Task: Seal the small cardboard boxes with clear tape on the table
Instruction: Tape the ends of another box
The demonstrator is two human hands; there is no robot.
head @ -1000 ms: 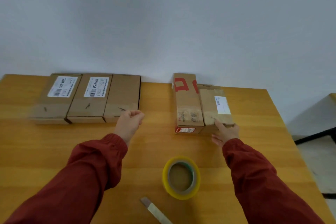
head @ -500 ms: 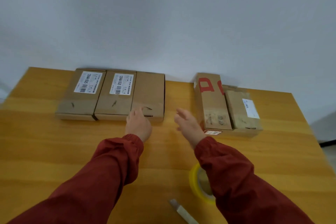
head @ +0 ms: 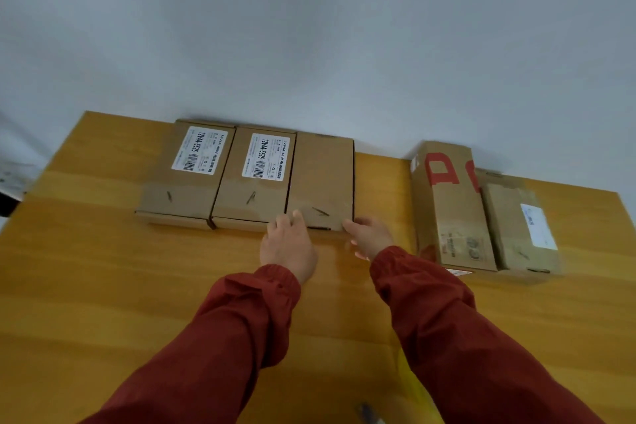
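The left hand is bent at the knuckles over the near left corner of the plain box. Its thumb lies on the lid and its fingers curl down the front edge, so it grips that corner. The right hand meets the near right corner of the same box, with the thumb tip touching the cardboard and the other fingers tucked underneath (whether they actually clasp the box cannot be told). Both arms are in dark red sleeves that reach in from nearer the camera than the plain box.

The plain box lies flat on the wooden table with its lid down and its far end close to the wall. Pressed against its left side is a box with a white label, and a second labelled box touches that one, so the three make one row. Well apart to the right of the plain box is a longer box with red print, and a smaller box with a white sticker sits against its far side. Nearer the camera than the plain box, a yellow tape roll shows as a sliver beside the right sleeve, mostly hidden.
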